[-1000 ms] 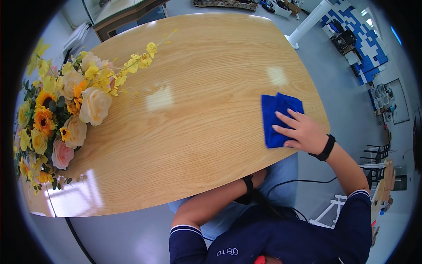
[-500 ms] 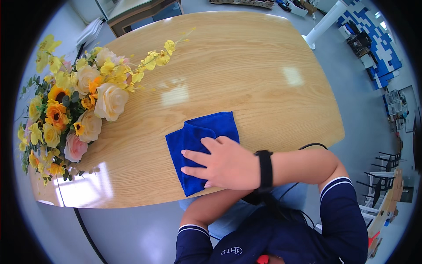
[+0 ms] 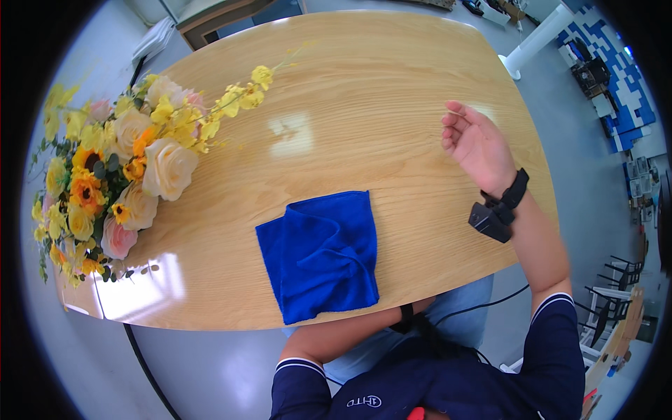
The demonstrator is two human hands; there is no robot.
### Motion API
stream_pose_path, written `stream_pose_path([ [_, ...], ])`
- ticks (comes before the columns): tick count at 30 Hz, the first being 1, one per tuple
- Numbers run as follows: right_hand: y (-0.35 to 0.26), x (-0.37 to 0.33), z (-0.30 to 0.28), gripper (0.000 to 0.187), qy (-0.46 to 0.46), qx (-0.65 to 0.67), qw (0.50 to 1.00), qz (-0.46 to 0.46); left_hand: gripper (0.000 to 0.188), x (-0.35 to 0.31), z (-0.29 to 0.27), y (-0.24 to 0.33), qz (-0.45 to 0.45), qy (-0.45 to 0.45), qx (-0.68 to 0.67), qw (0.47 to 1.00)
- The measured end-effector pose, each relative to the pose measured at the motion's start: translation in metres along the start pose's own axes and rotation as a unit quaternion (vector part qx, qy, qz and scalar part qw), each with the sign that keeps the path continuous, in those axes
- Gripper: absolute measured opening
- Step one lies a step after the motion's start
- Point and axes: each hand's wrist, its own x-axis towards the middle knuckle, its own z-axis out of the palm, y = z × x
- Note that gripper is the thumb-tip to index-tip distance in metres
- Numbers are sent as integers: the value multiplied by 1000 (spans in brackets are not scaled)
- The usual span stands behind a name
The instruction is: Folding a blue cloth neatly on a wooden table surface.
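A blue cloth [image 3: 322, 259] lies on the wooden table [image 3: 378, 91] near its front edge. It is rumpled, with folds raised in its middle, and no hand touches it. My right hand [image 3: 479, 150] is over the table's right side, apart from the cloth. Its palm is turned partly up, the fingers loosely curled with nothing I can make out in them. A black strap with a small black device is on that wrist. Most of my left hand [image 3: 425, 304] is hidden at the table's front edge, by my lap; only a bit past its black wristband shows.
A bouquet [image 3: 105, 182] of yellow, cream, pink and orange flowers covers the table's left side, one spray reaching inward. Beyond the right edge stands a white post [image 3: 535, 42]. A black cable [image 3: 483, 306] runs by my lap. Chairs [image 3: 605, 308] are at far right.
My right hand has let go of the cloth, moved away to the upper right and turned over. The cloth stays behind, more rumpled in the middle. My left forearm has barely moved.
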Motion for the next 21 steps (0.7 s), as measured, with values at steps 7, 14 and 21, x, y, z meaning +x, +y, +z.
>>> stream_pose_path([
  [7, 27, 5, -11, 22, -54, 85, 995, -7, 19, 2, 11, -4, 51, 1, 67, 996],
  [14, 30, 12, -7, 20, -75, -20, 997, -10, 19, 9, 13, -8, 88, 8, 125, 988],
  [21, 29, 11, -3, 21, -91, -55, 994, -2, 19, 9, -11, 4, 76, 5, 148, 986],
])
